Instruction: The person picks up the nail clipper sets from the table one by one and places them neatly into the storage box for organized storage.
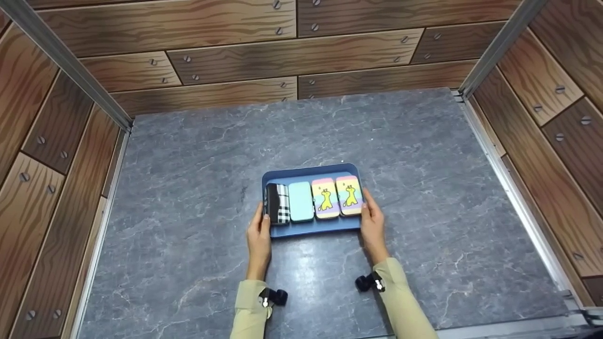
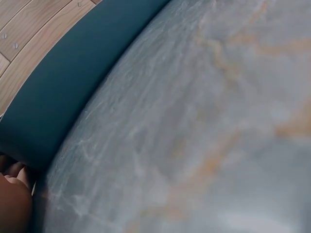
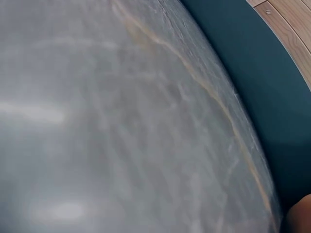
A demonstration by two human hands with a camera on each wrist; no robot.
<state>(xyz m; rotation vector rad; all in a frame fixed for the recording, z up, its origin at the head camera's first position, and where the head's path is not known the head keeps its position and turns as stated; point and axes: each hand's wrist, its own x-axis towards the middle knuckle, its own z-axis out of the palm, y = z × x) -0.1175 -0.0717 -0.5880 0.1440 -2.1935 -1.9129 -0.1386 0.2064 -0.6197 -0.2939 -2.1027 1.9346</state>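
A blue rectangular tray [image 1: 315,230] lies between my two hands over the grey surface. My left hand [image 1: 258,238] grips its left end, thumb at the rim; my right hand [image 1: 373,230] holds the right end likewise. Inside, side by side, are a black-and-plaid case [image 1: 278,203], a light turquoise case [image 1: 301,201] and two pastel striped cases with yellow giraffes, a left one [image 1: 325,198] and a right one [image 1: 349,196]. Each wrist view shows the tray's outer wall [image 2: 63,82] as a dark teal band, with only part of a hand at a lower corner.
A grey marble-patterned tabletop [image 1: 198,155] spreads around the tray. Wood-plank-patterned panels [image 1: 292,56] enclose it at the back and both sides. Metal profiles run along the edges, including a right rail [image 1: 518,197]. A small black camera [image 1: 370,281] sits at each sleeved wrist.
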